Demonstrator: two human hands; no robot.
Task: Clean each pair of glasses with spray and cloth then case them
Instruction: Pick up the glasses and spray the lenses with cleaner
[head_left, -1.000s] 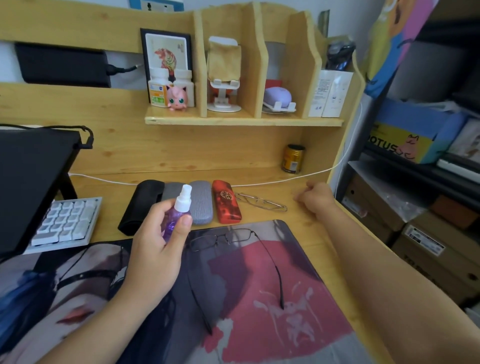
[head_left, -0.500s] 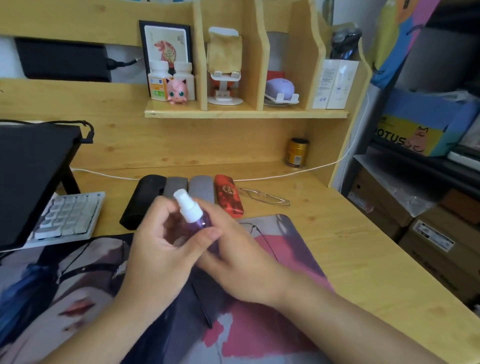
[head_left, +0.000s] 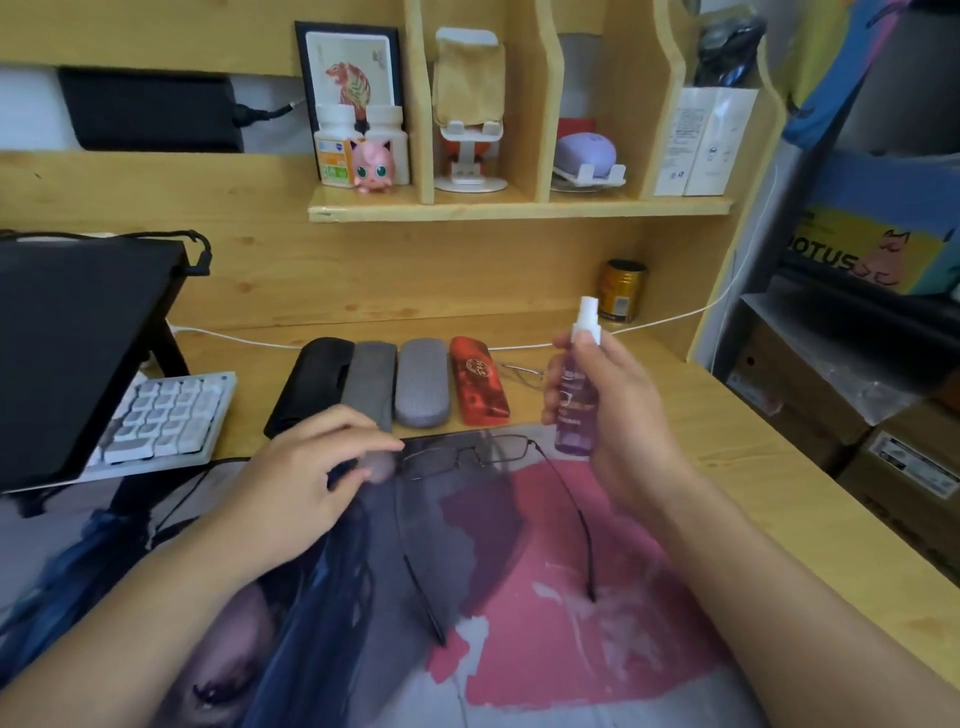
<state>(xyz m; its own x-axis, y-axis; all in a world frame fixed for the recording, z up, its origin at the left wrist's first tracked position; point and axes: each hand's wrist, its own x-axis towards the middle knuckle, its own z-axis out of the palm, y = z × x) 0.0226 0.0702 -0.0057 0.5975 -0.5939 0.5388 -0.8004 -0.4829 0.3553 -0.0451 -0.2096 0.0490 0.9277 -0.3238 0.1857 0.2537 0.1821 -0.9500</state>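
Above the mat (head_left: 545, 597), right hand (head_left: 621, 415) grips an upright spray bottle (head_left: 574, 400); left hand (head_left: 311, 467), fingers loosely spread, reaches beside glasses (head_left: 467, 454); four closed cases (head_left: 387, 382) lie far.

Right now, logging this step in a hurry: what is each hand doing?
Left hand: open, fingers loosely curled, reaching toward the glasses on the mat, holding nothing.
Right hand: grips the purple spray bottle upright.

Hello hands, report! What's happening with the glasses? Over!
Right hand grips spray bottle. Left hand open, by glasses lying unfolded on mat. Nothing blocking.
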